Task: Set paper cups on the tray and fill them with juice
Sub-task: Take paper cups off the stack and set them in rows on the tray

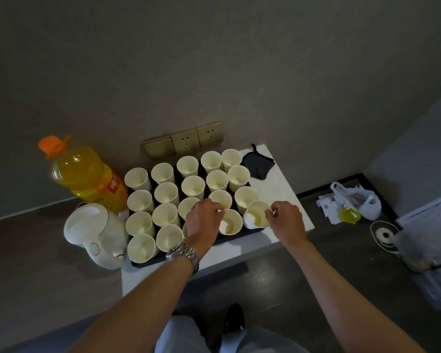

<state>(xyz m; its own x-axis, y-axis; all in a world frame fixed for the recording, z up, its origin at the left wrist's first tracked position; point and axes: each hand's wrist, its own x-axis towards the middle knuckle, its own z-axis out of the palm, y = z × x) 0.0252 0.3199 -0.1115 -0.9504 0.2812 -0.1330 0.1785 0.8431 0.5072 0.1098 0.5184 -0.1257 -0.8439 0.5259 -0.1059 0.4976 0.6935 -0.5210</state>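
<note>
A white rectangular tabletop (278,200) carries a dark flat tray (148,263) packed with white paper cups (166,193). A big clear bottle of orange juice (84,174) stands far left of both hands. The left hand (204,220) pinches one cup's rim (223,212); the right hand (285,217) pinches the tilted corner cup (256,215) at the tray's near-right edge.

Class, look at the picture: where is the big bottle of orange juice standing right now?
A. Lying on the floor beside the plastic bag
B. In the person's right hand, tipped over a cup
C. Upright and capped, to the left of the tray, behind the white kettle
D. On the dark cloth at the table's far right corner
C: the juice bottle stands upright with its orange cap on, left of the tray and behind the white kettle; neither hand touches it.
</note>
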